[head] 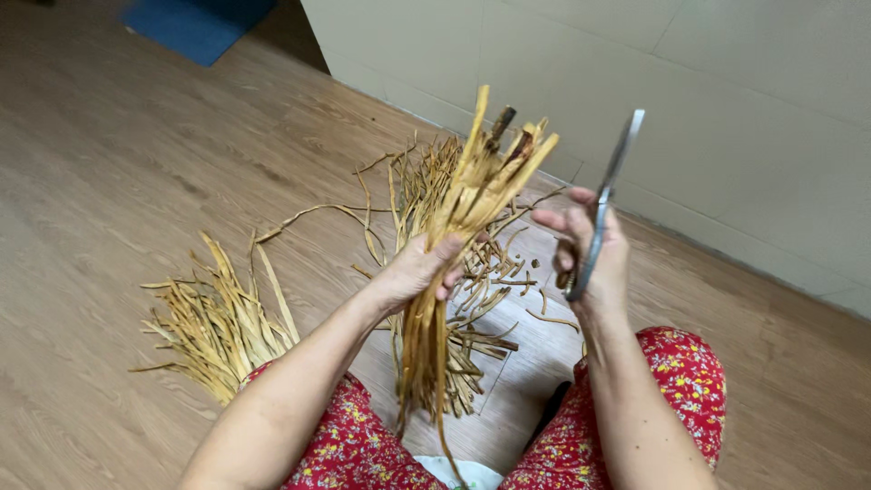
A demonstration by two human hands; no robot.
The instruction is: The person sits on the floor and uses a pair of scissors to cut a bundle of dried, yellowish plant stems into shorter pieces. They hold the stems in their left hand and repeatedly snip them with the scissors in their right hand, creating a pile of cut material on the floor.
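- Head view: a bundle (458,227) of tan dried strips stands upright above the floor (109,181), ends fanned at the top.
- Left hand (419,270) is clamped round its middle.
- Right hand (594,259), raised just beside it, grips grey scissors (606,195), blades pointing up.

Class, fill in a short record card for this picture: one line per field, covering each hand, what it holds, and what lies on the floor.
left hand: grips a bundle of dry yellow strips, held upright
right hand: holds metal scissors, tips pointing up
floor: light wood boards
left pile: loose strips beside the knee
middle pile: more strips behind the bundle
far corner: blue mat
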